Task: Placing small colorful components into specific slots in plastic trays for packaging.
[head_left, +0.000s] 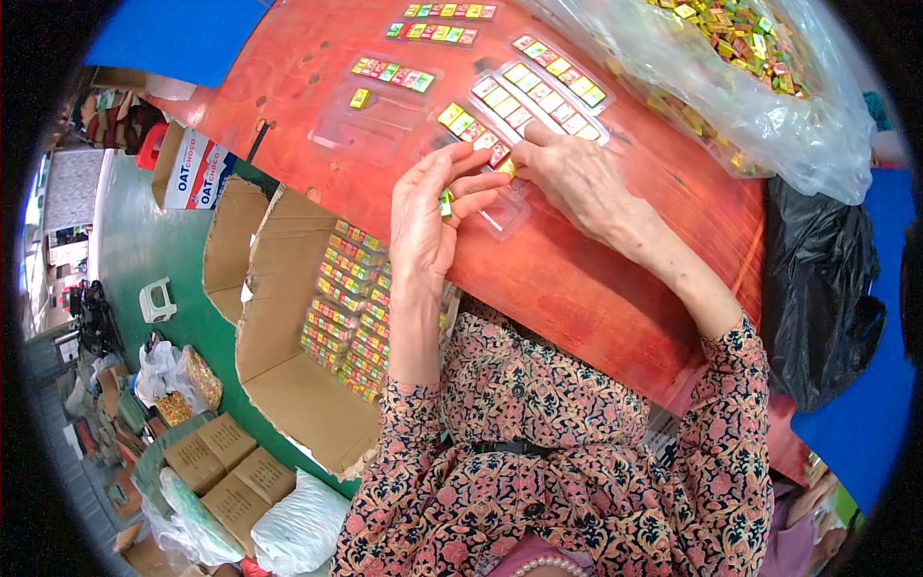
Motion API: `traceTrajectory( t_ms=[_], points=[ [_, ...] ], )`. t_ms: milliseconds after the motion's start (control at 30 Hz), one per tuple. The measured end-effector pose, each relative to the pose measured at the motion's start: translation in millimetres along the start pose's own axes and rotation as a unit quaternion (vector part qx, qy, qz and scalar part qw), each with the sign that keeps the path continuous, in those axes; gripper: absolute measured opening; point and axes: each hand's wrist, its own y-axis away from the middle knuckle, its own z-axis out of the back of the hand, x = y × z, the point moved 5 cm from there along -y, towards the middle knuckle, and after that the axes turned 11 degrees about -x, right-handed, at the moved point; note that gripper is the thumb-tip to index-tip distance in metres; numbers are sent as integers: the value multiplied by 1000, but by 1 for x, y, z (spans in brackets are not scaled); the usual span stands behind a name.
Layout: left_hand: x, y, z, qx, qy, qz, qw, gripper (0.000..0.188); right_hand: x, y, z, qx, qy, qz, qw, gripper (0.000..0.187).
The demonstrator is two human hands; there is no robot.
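Note:
My left hand (428, 207) is partly curled, with a small yellow-green block (445, 203) held between its fingers and palm. The fingertips of my right hand (572, 183) press together on a small yellow block (507, 168) at the near end of a row of blocks. That row (461, 122) lies in a clear plastic tray (503, 219), whose nearest part sticks out below my hands. Left fingertips touch the row from its left side. Just beyond my right hand are more filled trays (543, 93) of red, yellow and green blocks.
A red table (615, 288) carries more filled strips (392, 74) and one loose block (360, 98). At the far right lies a big clear bag (817, 125) of loose blocks; a black bag (822, 288) hangs below. Left of me, an open carton (308, 404) holds packed rows.

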Motion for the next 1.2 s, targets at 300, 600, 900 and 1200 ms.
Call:
traceTrajectory(
  t_ms=[300,600,900,1200],
  points=[
    [2,2,-11,-32,60,-2,998,44,20,-8,28,-99,-175,-47,978,12],
    [2,-1,-36,40,111,-21,993,47,18,-14,30,-29,-290,-86,953,23],
    [-16,-11,-29,-28,-559,-499,662,21,-2,16,13,-52,-21,-45,997,31],
    [-15,-16,-35,22,-592,-491,639,21,3,16,5,-51,15,-66,996,31]
  ],
)
